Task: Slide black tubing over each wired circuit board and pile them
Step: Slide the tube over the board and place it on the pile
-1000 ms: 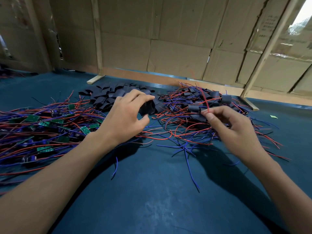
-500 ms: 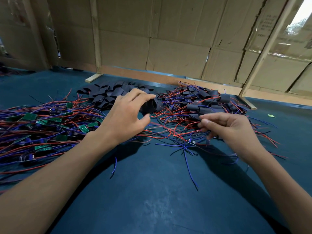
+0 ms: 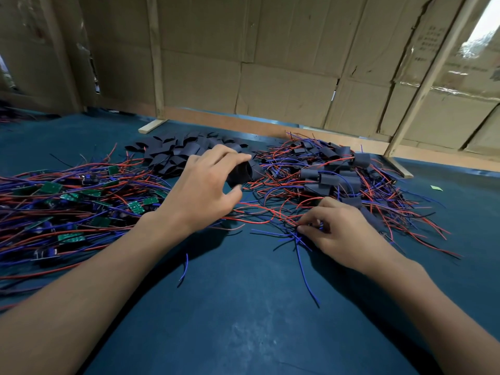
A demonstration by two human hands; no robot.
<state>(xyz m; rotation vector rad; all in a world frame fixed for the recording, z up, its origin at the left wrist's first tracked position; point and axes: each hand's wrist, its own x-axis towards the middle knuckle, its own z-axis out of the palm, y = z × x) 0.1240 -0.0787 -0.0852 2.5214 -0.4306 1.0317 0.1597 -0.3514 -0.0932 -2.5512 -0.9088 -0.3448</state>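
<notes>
Dark blue felt-like cloth covers the work table (image 3: 243,320), and nearest the viewer both bare forearms reach out over it. The right hand (image 3: 341,231) lies low on the cloth at the near edge of the finished pile, its fingers curled down with the tips together among loose red and blue wire ends (image 3: 300,239); whether they actually pinch a wire cannot be told. Further out and a little higher, the left hand (image 3: 205,193) holds one short piece of black tubing (image 3: 239,174) between thumb and bent fingers, its open mouth turned toward the right. The coming move likely turns on this: the bare green circuit boards with red and blue leads (image 3: 70,201) lie to the left of that hand, wires running roughly left to right, so the left hand is nearer them. Beyond the hands, the heap of flat black tubing pieces (image 3: 176,152) sits centre, with the pile of sleeved boards (image 3: 335,171) to its right.
</notes>
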